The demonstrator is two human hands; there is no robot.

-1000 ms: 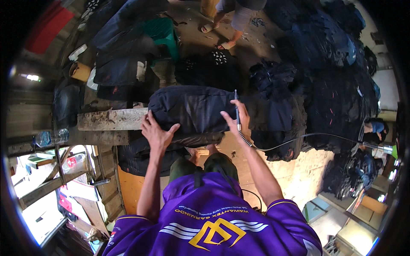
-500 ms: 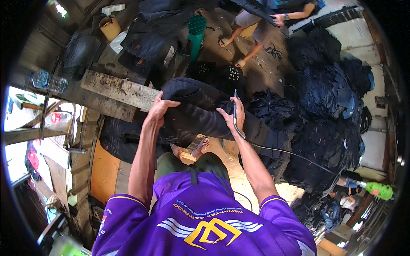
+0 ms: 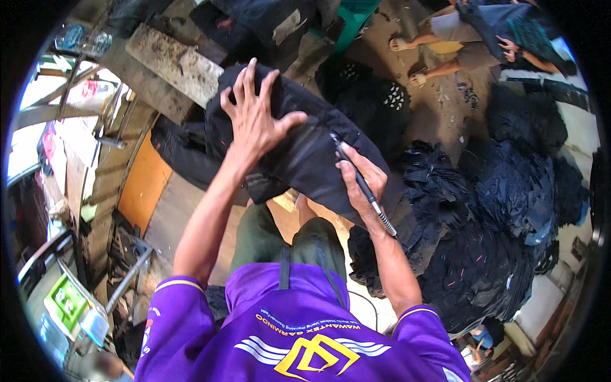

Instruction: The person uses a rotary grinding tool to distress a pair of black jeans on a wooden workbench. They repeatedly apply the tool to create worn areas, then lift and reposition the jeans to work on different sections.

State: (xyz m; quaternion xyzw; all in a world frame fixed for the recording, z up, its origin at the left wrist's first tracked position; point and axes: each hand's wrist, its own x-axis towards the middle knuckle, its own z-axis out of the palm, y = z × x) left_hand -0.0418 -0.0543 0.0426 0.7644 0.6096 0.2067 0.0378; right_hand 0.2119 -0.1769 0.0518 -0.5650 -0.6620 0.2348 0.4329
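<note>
Stretched across in front of me is a black denim garment [image 3: 318, 156], long and rounded like a trouser leg, apparently drawn over a support it hides. My left hand [image 3: 254, 124] lies over its left part, fingers spread, gripping nothing. A dark pen-shaped rotary tool handpiece [image 3: 364, 186] with a spring sleeve at its rear is held in my right hand [image 3: 375, 175]. Its slim tip points up and left, close over the cloth; I cannot tell whether it touches.
A worn wooden plank [image 3: 175, 60] meets the garment's left end. Heaped dark garments [image 3: 477, 254] fill the right side. Another person's legs [image 3: 445, 54] and dark cloth are at the upper right. A green plastic seat [image 3: 356, 22] stands at the far side, plastic bottles [image 3: 83, 39] at the upper left.
My left hand has released the garment's end and spread flat over it. The handpiece has tilted from upright to lean left over the cloth. The whole view has shifted.
</note>
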